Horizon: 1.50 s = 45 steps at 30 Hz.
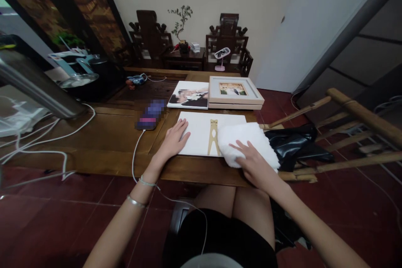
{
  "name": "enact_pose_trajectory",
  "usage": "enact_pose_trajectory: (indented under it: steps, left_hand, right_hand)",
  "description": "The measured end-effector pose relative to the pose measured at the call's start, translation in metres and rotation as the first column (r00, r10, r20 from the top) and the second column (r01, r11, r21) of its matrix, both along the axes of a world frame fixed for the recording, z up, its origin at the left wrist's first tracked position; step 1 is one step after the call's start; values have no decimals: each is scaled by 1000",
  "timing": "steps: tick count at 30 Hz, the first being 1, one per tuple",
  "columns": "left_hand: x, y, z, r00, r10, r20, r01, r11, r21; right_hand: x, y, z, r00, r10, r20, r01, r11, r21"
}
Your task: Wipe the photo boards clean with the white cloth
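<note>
Flat on the wooden table (116, 150) lies a white panel (196, 134) with a gold-coloured, wishbone-shaped piece (213, 136) down its middle. My left hand (175, 136) rests over the panel's left edge, fingers stretched out, holding nothing. A fluffy white cloth (266, 144) covers the panel's right part and hangs over its near right corner. On top of the cloth is my right hand (249, 159), its fingers spread and pressing rather than wrapped round it. What lies under the cloth is hidden.
Behind the panel are a photo print (190, 95) and stacked picture frames (235, 92). A phone (150, 114) on a white charging cable (135, 157) lies at left. A steel flask (40, 79) stands far left. Black plastic (292, 142) lies on a bamboo chair (339, 134) at right.
</note>
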<state>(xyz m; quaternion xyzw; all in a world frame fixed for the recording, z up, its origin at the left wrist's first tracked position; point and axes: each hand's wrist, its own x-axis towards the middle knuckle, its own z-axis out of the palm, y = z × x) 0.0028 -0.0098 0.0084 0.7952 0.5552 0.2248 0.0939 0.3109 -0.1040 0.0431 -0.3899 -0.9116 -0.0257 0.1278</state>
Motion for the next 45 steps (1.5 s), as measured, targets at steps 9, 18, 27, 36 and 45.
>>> enact_pose_trajectory:
  steps: [9,18,27,36,45]
  left_hand:
    - [0,0,-1,1000,11,20,-11,1000,6]
    - [-1,0,-2,1000,10,16,-10,1000,1]
    - [-1,0,-2,1000,8,18,-8,1000,7]
    - [-2,3,-6,1000,5,6,-5,1000,12]
    - [-3,4,-8,1000,6,13,-7,1000,29]
  right_hand:
    - [4,-15,2,999,23,-31,-24,999,-38]
    - [6,37,-5,996,-68,-64,70,997,29]
    - [-1,14,2,996,-79,-34,77,996,-48]
    - [3,18,-2,995,-80,-60,77,995,-61]
    - [1,43,0,983,-183,-7,181,980,-87]
